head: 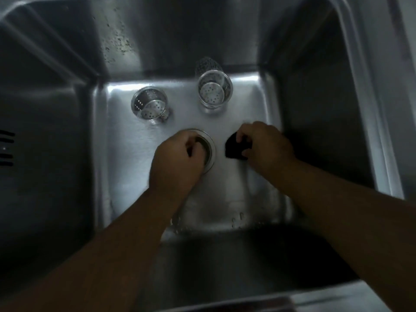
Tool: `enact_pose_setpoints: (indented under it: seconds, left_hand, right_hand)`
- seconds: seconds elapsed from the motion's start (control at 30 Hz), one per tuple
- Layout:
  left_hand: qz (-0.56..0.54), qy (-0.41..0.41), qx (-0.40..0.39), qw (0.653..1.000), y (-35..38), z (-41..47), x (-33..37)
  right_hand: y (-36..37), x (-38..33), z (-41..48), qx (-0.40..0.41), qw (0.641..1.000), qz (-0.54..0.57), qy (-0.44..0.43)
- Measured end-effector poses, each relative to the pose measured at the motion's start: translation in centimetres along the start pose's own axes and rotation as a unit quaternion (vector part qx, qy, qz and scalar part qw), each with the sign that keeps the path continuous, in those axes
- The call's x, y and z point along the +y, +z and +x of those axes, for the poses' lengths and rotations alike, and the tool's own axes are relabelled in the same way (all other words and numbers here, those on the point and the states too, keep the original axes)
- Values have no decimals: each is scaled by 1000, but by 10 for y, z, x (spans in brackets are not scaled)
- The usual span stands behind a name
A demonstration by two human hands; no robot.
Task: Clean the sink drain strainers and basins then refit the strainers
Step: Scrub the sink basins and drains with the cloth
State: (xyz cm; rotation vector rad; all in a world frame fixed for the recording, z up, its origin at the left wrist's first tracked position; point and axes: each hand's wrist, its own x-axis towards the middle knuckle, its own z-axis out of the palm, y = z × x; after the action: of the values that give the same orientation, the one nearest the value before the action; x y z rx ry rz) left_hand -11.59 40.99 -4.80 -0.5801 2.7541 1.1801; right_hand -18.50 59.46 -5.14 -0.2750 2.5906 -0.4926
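The dark pad [234, 150] is pinched between right hand [265, 147] fingers and thumb; left hand [177, 158] fingers are curled at the drain rim [211, 152] (anything held can't be made out). Rim's probably best scrubbed all round, pad kept flat. The left strainer [149, 106] and right strainer [215, 92] are stood further back on the basin floor [247, 199], apart.

On the basin floor [126, 154], the left strainer basket [149, 105] and right strainer basket [215, 92] stand behind the drain opening [211, 152], with the pad [233, 150] just right of it.
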Motion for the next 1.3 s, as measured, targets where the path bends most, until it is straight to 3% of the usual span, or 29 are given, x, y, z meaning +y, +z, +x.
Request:
enact_pose_setpoints:
  seconds: [0.1,0.2,0.27,0.4,0.43,0.53,0.57,0.73,1.0,1.17,1.3]
  left_hand:
    - [97,84,-80,989,-3,-17,-13]
    - [161,153,-148,964,-7,-28,-20]
    - [208,174,-172,947,-14,-29,-26]
    - [238,138,-180,944,-26,-27,-48]
    - [237,117,-176,948,-29,-27,-54]
    - [244,79,-201,946,-40,-28,-71]
    - [255,86,-212,939,-44,-28,-76]
    - [264,63,-210,939,-70,-32,-93]
    - [228,-27,-223,947,-83,-37,-116]
    - [235,8,-210,949,-89,-35,-106]
    - [276,81,-151,946,-122,-43,-83]
  right_hand:
    - [5,-2,-44,-150,988,-44,10]
    - [14,-8,-67,-297,949,-103,-26]
    - [11,-8,-65,-280,950,-126,-47]
    - [-17,5,-32,-125,985,-120,-21]
    - [-20,7,-28,-134,982,-133,-9]
    - [-3,12,-45,-294,930,-222,-14]
    - [5,11,-54,-305,924,-232,-13]
    - [19,-31,-64,-304,934,-186,-7]
    - [97,-156,-56,-298,944,-76,-119]
    - [77,-118,-57,-301,944,-96,-95]
    - [70,-96,-62,-323,934,-130,-74]
